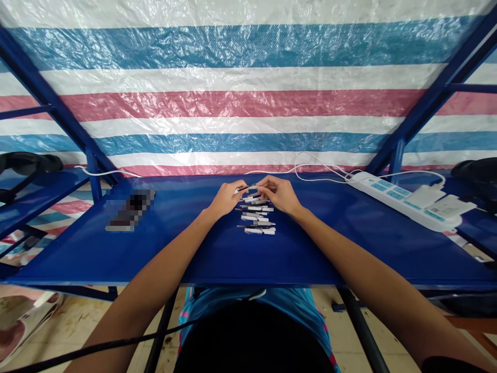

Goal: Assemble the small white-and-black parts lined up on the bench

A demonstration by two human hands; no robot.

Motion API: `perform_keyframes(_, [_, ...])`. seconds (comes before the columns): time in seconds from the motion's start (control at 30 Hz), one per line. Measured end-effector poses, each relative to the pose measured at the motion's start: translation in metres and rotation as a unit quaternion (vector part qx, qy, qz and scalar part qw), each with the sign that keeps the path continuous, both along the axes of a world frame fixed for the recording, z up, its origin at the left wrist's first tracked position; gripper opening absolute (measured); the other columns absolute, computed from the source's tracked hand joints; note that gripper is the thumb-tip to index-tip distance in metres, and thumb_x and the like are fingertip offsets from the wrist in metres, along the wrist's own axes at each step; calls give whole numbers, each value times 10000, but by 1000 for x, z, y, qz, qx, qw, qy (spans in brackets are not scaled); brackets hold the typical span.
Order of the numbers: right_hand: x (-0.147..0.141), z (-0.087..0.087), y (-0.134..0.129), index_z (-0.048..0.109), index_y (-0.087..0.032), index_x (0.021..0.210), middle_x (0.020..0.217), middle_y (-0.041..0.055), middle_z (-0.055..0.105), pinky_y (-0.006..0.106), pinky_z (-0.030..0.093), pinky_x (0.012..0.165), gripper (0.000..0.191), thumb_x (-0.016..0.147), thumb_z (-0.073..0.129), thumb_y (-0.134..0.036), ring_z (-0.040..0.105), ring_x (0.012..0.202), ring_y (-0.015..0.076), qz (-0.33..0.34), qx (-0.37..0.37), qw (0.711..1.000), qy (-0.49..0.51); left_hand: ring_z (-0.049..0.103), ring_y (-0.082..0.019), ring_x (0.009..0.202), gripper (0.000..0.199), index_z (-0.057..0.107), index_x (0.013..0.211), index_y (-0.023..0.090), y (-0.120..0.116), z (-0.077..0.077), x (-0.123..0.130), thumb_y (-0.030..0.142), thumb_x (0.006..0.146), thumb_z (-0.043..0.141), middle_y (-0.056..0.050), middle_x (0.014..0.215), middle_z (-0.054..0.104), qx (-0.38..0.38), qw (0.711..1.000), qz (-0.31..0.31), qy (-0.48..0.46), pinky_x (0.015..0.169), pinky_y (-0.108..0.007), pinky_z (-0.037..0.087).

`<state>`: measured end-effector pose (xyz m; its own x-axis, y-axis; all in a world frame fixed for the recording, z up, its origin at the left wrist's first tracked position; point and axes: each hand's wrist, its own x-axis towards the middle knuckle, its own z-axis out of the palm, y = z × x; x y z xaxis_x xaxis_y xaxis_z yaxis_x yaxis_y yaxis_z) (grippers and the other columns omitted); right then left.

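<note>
The person's left hand (226, 199) and right hand (280, 194) meet above the tabletop, their fingers (240, 185) bunched and pinching a slim pen-like stick (247, 188), dark with a white end, from either side. The stick is held just above a loose column of similar sticks (255, 216), white and dark, lying crosswise and stacked one below the other toward the near side, right under the hands and almost touching the wrists' inner edge.

All of this sits at the middle of the blue tabletop (174, 246). To the left, well apart from the hands, lies a flat object (130, 210) too blurred to identify. To the right, a white power strip (399, 199) lies at an angle with two white plug adapters (430, 203) in it, and white cables (310, 168) loop along the far edge.

Blue steel framing (46, 88) rises on both sides, and a striped blue, pink and white tarp (248, 77) hangs behind the tabletop. Dark objects (27, 163) rest on blue shelves at the left and right. Below the near edge, the person's blue striped clothing (248, 299) shows above a tiled floor (77, 326).
</note>
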<state>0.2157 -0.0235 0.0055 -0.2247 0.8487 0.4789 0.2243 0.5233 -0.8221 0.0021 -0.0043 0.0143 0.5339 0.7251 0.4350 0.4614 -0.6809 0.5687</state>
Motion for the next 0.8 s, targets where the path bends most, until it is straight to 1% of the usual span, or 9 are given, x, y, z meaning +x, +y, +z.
perform_keyframes(0.1, [-1,1,-1,680,-197,853,655,29,695,338,612,613,408,831,722,-603,683,570,189,2,0,1000,-8,511,-147,594,423,604,806,185,1,1,0,494,1045,442,24,606,550,6,1000,5,9,628,-242,390])
perform_keyframes(0.27, [0,2,-1,675,-200,842,644,27,683,329,598,602,426,823,717,-623,676,572,186,12,-10,1000,-10,430,-134,567,423,523,715,192,1,0,-1,459,1033,444,38,568,475,23,999,10,31,601,-245,345])
perform_keyframes(0.33, [1,2,-1,677,-198,839,647,29,686,328,598,600,423,820,724,-619,677,569,188,11,-10,1000,-12,440,-134,564,430,532,717,191,1,0,-1,466,1035,444,40,564,476,19,1000,-1,25,604,-244,353])
perform_keyframes(0.43, [1,2,-2,676,-198,834,666,36,697,330,599,596,414,825,726,-609,679,566,190,4,0,1000,-14,494,-142,576,468,578,743,187,2,-2,-1,514,1044,432,33,568,512,6,1000,-13,-2,613,-241,380])
perform_keyframes(0.6, [0,2,-3,681,-207,847,677,37,704,329,586,591,394,830,718,-599,681,559,194,-15,27,999,-25,523,-149,571,513,626,757,189,2,-2,-1,587,1030,452,30,545,526,-6,1000,8,-17,603,-241,391])
perform_keyframes(0.7, [-1,3,-3,685,-210,859,645,27,695,327,581,595,384,838,709,-593,686,556,199,-24,38,998,-32,519,-146,554,533,641,748,184,2,-1,-1,601,1026,458,30,533,532,-3,1000,16,-20,600,-243,390])
perform_keyframes(0.8, [-1,3,-4,683,-209,853,658,31,705,321,573,589,405,835,704,-613,686,552,195,-23,38,998,-34,506,-140,539,557,646,712,177,2,-1,-1,598,1027,461,26,526,538,11,999,25,-18,599,-245,386])
